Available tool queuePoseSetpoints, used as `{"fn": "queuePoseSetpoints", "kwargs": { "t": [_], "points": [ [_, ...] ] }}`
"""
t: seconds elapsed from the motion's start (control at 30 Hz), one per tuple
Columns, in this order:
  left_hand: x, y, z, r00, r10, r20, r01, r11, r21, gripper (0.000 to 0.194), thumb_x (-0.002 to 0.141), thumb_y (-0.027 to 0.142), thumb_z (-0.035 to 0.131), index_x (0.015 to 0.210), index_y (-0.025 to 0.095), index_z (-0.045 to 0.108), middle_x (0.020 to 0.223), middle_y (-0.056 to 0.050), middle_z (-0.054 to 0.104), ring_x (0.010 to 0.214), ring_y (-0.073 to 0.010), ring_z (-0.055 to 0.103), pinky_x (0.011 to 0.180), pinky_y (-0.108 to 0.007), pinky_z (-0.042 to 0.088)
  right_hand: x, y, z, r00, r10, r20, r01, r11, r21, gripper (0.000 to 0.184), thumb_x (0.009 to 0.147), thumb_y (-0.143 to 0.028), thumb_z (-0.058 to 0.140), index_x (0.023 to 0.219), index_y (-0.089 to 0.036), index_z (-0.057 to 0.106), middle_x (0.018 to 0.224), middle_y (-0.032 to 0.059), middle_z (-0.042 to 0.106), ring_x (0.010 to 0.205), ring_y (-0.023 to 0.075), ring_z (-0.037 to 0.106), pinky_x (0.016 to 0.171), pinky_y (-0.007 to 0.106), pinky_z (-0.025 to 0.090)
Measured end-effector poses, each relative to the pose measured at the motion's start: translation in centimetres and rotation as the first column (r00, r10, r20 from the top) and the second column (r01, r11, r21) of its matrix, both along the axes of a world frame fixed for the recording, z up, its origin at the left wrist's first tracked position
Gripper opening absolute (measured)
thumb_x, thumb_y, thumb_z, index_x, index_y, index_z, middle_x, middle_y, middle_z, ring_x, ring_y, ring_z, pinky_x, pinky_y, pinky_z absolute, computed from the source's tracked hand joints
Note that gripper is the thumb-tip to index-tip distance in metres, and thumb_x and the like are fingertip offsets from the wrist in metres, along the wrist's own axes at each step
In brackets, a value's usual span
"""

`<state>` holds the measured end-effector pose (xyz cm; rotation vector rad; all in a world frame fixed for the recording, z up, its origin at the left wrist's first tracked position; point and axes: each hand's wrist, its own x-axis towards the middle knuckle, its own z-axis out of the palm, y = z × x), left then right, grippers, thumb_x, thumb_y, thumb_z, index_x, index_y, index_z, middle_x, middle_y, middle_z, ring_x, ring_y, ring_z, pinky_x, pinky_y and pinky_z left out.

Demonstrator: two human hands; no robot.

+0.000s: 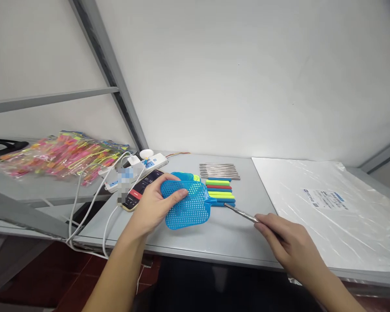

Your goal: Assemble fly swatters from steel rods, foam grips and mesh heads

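My left hand (156, 206) grips a blue mesh fly-swatter head (186, 206) just above the grey table (221, 236), thumb on top of the mesh. My right hand (286, 245) is closed round a thin metal rod (242, 212) whose far tip meets the neck of the blue head. Behind it lie more swatter heads (185, 176), a row of coloured plastic handles (219, 190) in green, red, yellow and blue, and a bundle of metal rods (219, 170).
A phone (143, 187) lies left of the swatter head, beside a white power strip (149, 164) with white cables hanging off the edge. Packets of colourful items (58, 156) sit on a shelf at left. A plastic-wrapped white sheet stack (328, 199) covers the table's right.
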<state>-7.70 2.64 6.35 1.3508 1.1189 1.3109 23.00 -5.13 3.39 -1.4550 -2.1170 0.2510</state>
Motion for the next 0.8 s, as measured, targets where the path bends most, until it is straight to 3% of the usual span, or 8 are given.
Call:
{"fn": "queuePoseSetpoints", "kwargs": {
  "t": [0.1,0.27,0.4,0.6,0.8],
  "points": [
    [-0.5,0.2,0.5,0.996,-0.036,-0.077,0.042,0.997,0.07,0.025,0.067,0.031,0.081,0.084,0.021,0.067,0.078,-0.001,0.067,0.065,-0.016,0.064,0.053,-0.022,0.052,-0.3,0.1,0.2,0.999,0.036,0.007,-0.035,0.999,-0.026,0.024,0.098,-0.032,0.041,0.102,-0.024,0.064,0.078,0.0021,0.066,0.066,0.0169,0.063,0.061,0.029,0.045],
    [-0.3,-0.2,0.5,0.962,-0.111,-0.248,0.151,0.977,0.15,0.012,0.067,0.028,0.081,0.072,0.02,0.073,0.07,-0.004,0.069,0.066,-0.0183,0.063,0.059,-0.026,0.053,-0.2,-0.3,0.4,0.998,0.041,-0.043,-0.044,0.997,-0.058,0.026,0.097,-0.033,0.043,0.103,-0.025,0.067,0.091,0.0041,0.072,0.081,0.0204,0.069,0.071,0.031,0.052],
    [-0.8,-0.4,1.0,0.967,-0.192,-0.166,0.224,0.954,0.199,0.005,0.07,0.022,0.078,0.074,0.021,0.077,0.076,-0.007,0.073,0.077,-0.0238,0.067,0.073,-0.035,0.056,0.3,-0.5,0.9,0.999,0.0,-0.053,-0.002,1.0,-0.031,0.025,0.096,-0.034,0.047,0.102,-0.026,0.069,0.098,0.0042,0.074,0.088,0.0231,0.07,0.075,0.032,0.054],
    [-0.8,-0.8,1.9,0.936,-0.33,-0.122,0.352,0.89,0.291,0.011,0.074,0.015,0.075,0.077,0.025,0.078,0.08,-0.008,0.074,0.082,-0.0253,0.068,0.076,-0.04,0.055,-0.7,-0.5,1.5,0.994,0.097,-0.052,-0.101,0.991,-0.083,0.024,0.097,-0.032,0.045,0.104,-0.027,0.068,0.088,0.002,0.072,0.077,0.0199,0.069,0.067,0.03,0.052],
    [-1.2,-1.2,2.4,0.943,-0.307,-0.126,0.332,0.873,0.358,0.01,0.074,0.017,0.076,0.077,0.026,0.079,0.079,-0.009,0.075,0.079,-0.0263,0.068,0.08,-0.045,0.054,-0.5,-0.9,1.8,0.996,0.075,-0.04,-0.078,0.994,-0.077,0.024,0.096,-0.032,0.046,0.102,-0.026,0.068,0.091,0.0033,0.072,0.081,0.0208,0.069,0.07,0.03,0.053]
  ]
}}
